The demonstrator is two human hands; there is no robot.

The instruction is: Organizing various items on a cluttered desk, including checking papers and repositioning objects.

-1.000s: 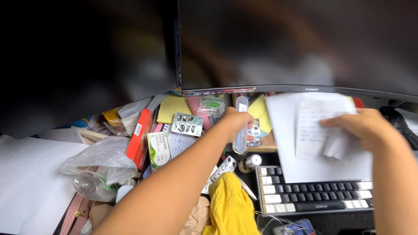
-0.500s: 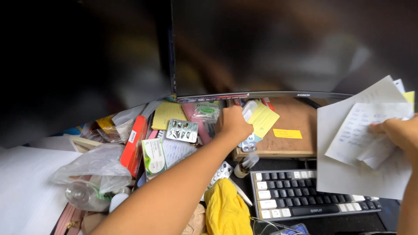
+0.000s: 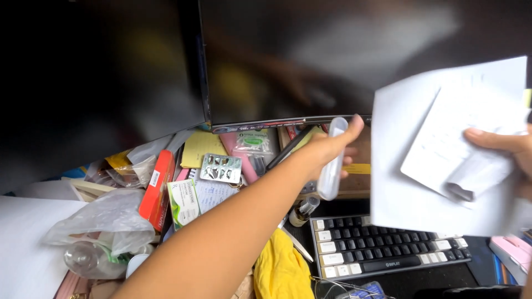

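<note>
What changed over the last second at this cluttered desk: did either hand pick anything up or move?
The left hand has lifted a whitish tube-shaped container off the clutter below the monitor. The right hand carried its white papers rightward and up, uncovering the keyboard. The blister pack, red box, plastic bag and yellow cloth stayed put.

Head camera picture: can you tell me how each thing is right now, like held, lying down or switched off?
Left hand: closed around a tube.
White tube: lifted off the desk, held upright.
Right hand: gripping papers.
White papers: held up in the air.
Monitor: screen dark.
Pill blister pack: lying flat.
Yellow cloth: crumpled.
Keyboard: lying untouched.
</note>
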